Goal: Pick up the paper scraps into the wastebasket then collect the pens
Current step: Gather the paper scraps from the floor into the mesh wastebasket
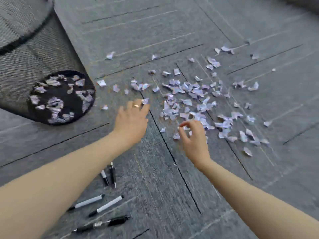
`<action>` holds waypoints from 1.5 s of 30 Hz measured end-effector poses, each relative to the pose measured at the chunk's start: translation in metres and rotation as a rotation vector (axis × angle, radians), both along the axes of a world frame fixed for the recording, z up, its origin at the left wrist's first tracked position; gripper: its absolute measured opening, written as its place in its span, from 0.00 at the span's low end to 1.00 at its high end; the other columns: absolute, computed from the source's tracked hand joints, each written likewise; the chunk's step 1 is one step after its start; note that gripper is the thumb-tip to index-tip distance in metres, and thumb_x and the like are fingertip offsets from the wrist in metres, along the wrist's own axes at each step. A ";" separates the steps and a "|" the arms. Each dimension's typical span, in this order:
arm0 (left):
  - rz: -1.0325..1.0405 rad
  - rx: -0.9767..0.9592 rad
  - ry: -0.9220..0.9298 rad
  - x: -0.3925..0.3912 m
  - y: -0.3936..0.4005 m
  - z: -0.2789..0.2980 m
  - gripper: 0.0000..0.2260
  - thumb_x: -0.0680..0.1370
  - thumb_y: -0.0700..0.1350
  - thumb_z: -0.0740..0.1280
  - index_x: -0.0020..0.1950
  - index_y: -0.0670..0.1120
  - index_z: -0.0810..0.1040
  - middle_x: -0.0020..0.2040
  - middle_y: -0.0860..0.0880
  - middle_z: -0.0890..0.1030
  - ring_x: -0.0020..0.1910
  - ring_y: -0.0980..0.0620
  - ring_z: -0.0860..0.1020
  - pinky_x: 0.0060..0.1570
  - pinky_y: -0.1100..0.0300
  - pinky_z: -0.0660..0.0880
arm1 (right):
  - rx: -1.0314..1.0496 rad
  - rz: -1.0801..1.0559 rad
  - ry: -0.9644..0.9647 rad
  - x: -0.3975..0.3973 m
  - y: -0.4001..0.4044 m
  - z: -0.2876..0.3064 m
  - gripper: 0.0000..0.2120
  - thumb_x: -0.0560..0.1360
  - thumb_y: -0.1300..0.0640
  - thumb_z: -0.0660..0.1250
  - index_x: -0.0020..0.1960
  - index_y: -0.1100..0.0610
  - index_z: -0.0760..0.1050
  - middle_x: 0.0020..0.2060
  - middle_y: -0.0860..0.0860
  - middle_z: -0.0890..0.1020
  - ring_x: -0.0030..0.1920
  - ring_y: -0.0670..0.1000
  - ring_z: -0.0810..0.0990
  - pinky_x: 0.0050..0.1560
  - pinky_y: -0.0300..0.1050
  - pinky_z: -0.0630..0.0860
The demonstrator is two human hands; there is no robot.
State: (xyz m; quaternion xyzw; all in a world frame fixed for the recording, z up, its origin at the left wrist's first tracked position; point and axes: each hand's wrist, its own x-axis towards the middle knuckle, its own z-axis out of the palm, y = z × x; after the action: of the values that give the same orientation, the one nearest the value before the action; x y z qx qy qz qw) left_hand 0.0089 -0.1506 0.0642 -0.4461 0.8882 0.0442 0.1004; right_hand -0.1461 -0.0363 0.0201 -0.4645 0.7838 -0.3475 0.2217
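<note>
Several pale paper scraps (193,99) lie scattered on grey carpet, thickest at centre right. A black mesh wastebasket (43,66) stands at upper left, with scraps visible on its dark bottom. My left hand (131,121), wearing a ring, reaches toward the pile; a scrap (145,101) sits at its fingertips, and motion blur hides whether it is gripped. My right hand (193,137) hovers over the near edge of the pile, thumb and forefinger curled close over small scraps. Several pens (103,204) lie on the carpet under my left forearm.
Grey carpet tiles (172,31) with dark seams cover the floor. Loose scraps reach as far as the upper right (226,49) and the right (247,151). The image is blurred by motion.
</note>
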 end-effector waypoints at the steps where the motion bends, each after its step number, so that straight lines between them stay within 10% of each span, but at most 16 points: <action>1: 0.070 0.065 -0.047 0.001 0.004 -0.019 0.21 0.80 0.49 0.55 0.72 0.47 0.56 0.74 0.42 0.55 0.72 0.41 0.56 0.68 0.40 0.56 | 0.049 -0.035 0.014 -0.007 0.016 -0.007 0.03 0.75 0.56 0.64 0.49 0.54 0.74 0.46 0.47 0.74 0.50 0.47 0.72 0.53 0.42 0.69; 3: 0.238 0.156 -0.014 0.007 0.010 -0.051 0.25 0.80 0.53 0.54 0.75 0.49 0.51 0.77 0.45 0.46 0.75 0.42 0.44 0.69 0.36 0.42 | 0.121 -0.091 0.069 -0.017 0.040 -0.019 0.07 0.75 0.53 0.65 0.52 0.53 0.73 0.49 0.46 0.74 0.52 0.46 0.69 0.55 0.41 0.66; 7: 0.503 0.152 0.228 0.010 0.021 -0.081 0.24 0.79 0.53 0.58 0.73 0.45 0.59 0.75 0.43 0.56 0.73 0.40 0.54 0.70 0.39 0.52 | 0.164 -0.162 0.120 -0.022 0.065 -0.030 0.11 0.73 0.53 0.67 0.55 0.54 0.73 0.54 0.49 0.74 0.55 0.48 0.69 0.55 0.39 0.60; 16: -0.039 -0.060 0.008 0.033 -0.022 -0.075 0.26 0.77 0.55 0.61 0.66 0.38 0.64 0.61 0.35 0.69 0.53 0.35 0.72 0.41 0.44 0.72 | 0.157 -0.180 0.091 -0.017 0.063 -0.031 0.14 0.74 0.51 0.66 0.57 0.54 0.71 0.58 0.49 0.72 0.60 0.49 0.69 0.65 0.50 0.64; 25: -0.115 -0.074 0.084 0.030 -0.028 -0.079 0.11 0.82 0.45 0.54 0.53 0.37 0.69 0.48 0.35 0.76 0.38 0.35 0.79 0.27 0.51 0.66 | 0.375 0.002 0.318 -0.043 0.021 -0.031 0.30 0.74 0.41 0.61 0.71 0.47 0.55 0.73 0.51 0.54 0.73 0.56 0.53 0.71 0.57 0.48; 34: 0.013 0.334 0.495 -0.044 0.046 -0.050 0.14 0.80 0.42 0.56 0.34 0.48 0.61 0.34 0.53 0.66 0.29 0.55 0.65 0.29 0.62 0.63 | 0.276 0.058 0.500 -0.061 0.022 -0.051 0.19 0.77 0.45 0.58 0.65 0.52 0.66 0.62 0.54 0.68 0.60 0.56 0.67 0.60 0.52 0.60; 41: 0.410 0.575 0.707 -0.093 0.068 -0.050 0.03 0.82 0.43 0.51 0.49 0.45 0.60 0.34 0.49 0.66 0.30 0.50 0.64 0.31 0.53 0.62 | 0.131 0.210 0.500 -0.081 0.008 -0.045 0.08 0.78 0.61 0.57 0.52 0.64 0.72 0.46 0.60 0.76 0.38 0.60 0.75 0.36 0.54 0.74; 45: 0.060 0.313 0.340 -0.102 0.059 -0.055 0.16 0.81 0.54 0.51 0.61 0.43 0.60 0.35 0.49 0.72 0.30 0.47 0.71 0.29 0.56 0.69 | 0.100 0.046 0.224 -0.089 0.018 -0.030 0.09 0.80 0.58 0.53 0.53 0.61 0.70 0.48 0.54 0.74 0.39 0.54 0.74 0.38 0.49 0.71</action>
State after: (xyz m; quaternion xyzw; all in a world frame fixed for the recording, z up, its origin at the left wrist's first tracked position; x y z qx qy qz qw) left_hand -0.0934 -0.0916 0.0091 -0.4372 0.8611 0.2589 0.0161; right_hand -0.2351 -0.0188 -0.0096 -0.5069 0.8090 -0.2487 0.1634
